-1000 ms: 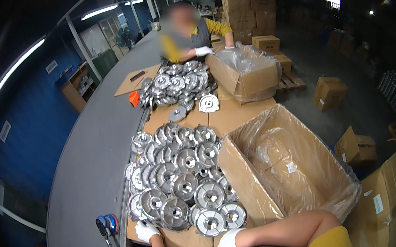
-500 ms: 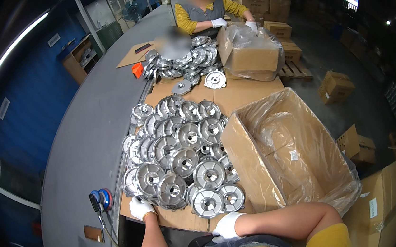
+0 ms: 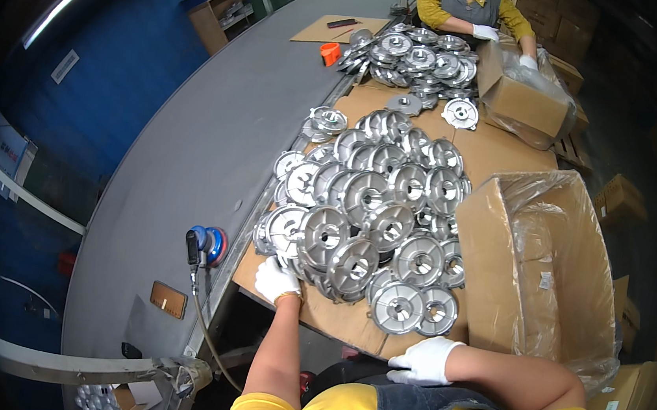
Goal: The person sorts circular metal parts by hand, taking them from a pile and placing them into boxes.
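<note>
A pile of silver metal end covers [image 3: 365, 197], round and ribbed with a centre hole, lies on a cardboard sheet [image 3: 345, 321]. My left hand [image 3: 277, 279], in a white glove, is at the pile's near left corner, against the lowest covers. Its fingertips are partly hidden there, so a grip cannot be made out. My right hand [image 3: 426, 361], also gloved, rests by the sheet's near edge, below the two nearest covers. Its fingers point left, loosely extended, and hold nothing visible.
A large carton [image 3: 489, 260] with a plastic liner stands right of the pile. On the grey table are a blue and red sander [image 3: 207, 246] with a hose, a brown phone [image 3: 168, 299] and an orange tape roll [image 3: 329, 54]. A co-worker [image 3: 473, 13] handles another lined carton [image 3: 524, 105] beyond.
The view has swung left, so the pile and both cartons sit farther right in it. My left hand stays at the pile's near left corner; my right stays near the sheet's edge.
</note>
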`<state>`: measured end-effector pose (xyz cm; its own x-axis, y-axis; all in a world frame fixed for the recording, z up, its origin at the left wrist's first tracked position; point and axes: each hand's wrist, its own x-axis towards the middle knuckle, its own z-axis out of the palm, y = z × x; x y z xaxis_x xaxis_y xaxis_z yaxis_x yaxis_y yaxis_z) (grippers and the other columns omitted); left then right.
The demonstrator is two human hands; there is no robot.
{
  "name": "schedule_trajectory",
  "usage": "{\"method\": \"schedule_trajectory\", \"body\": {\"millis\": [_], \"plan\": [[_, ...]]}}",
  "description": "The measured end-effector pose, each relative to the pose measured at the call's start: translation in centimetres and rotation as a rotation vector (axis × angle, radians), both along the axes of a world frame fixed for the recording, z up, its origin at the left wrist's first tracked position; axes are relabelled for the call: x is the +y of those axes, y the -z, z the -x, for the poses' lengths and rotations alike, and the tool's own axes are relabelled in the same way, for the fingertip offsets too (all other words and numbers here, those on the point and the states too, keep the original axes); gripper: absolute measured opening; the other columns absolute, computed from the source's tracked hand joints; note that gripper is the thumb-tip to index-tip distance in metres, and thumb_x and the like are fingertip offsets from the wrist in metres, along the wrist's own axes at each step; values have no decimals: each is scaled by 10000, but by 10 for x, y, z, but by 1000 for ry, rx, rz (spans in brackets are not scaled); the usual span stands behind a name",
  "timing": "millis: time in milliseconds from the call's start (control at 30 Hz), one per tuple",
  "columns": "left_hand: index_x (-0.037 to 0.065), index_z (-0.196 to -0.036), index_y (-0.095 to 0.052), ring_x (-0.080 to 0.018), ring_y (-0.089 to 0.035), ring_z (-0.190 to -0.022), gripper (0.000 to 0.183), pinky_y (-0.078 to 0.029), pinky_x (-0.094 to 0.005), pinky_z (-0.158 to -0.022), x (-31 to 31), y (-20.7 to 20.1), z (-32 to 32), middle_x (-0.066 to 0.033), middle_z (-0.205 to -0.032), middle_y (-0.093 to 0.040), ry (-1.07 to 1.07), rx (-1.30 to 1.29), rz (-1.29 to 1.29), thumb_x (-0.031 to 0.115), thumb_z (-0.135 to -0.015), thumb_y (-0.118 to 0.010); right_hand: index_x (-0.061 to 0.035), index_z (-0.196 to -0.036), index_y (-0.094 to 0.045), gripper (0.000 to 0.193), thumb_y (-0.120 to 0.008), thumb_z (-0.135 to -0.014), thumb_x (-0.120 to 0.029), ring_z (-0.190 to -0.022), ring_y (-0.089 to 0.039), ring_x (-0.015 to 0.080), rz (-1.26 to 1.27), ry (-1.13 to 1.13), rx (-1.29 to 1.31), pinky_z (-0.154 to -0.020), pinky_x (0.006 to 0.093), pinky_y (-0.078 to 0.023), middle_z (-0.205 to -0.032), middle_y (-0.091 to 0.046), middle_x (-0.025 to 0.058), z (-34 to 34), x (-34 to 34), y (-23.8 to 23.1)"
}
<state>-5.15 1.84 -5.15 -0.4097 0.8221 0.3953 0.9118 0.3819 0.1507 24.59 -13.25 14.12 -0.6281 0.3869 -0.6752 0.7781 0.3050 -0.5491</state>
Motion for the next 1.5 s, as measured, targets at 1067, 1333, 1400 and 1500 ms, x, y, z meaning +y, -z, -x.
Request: {"method": "schedule_trajectory", "body": {"millis": [1067,1333,1400,1500], "plan": [[53,-814,-551,-344,-597,-657,168,-445,-468,-603,0,-8,46,-150,-735,-590,544,-161,13,179,-704,-564,-70,-1462,-160,809,-565,-763,-26,-1196,-479,260,-501,1356,663,-940,319,-430,-1442,-307,237,111,78,57],[51,-754,-558,-364,-599,-656,128,-456,-479,-613,-1,-15,43,-162,-730,-598,538,-185,15,171,-707,-558,-45,-1317,-446,464,-500,-953,-328,-1123,-550,254,217,1741,1712,-965,399,-460,-1227,-557,123,58,60,13],[56,-756,-564,-375,-597,-650,120,-462,-488,-609,0,-16,41,-169,-726,-600,529,-209,-8,163,-702,-564,-42,-1330,-428,562,-438,-957,-461,-1163,-524,255,159,1618,1783,-987,418,-439,-1269,-532,123,54,56,-7],[48,-795,-571,-410,-609,-699,143,-475,-509,-655,1,-19,39,-199,-779,-620,527,-278,35,168,-717,-579,-33,-1342,-408,649,-380,-946,-547,-1212,-484,269,358,1557,2004,-1025,439,-399,-1320,-493,124,51,46,-30]]}}
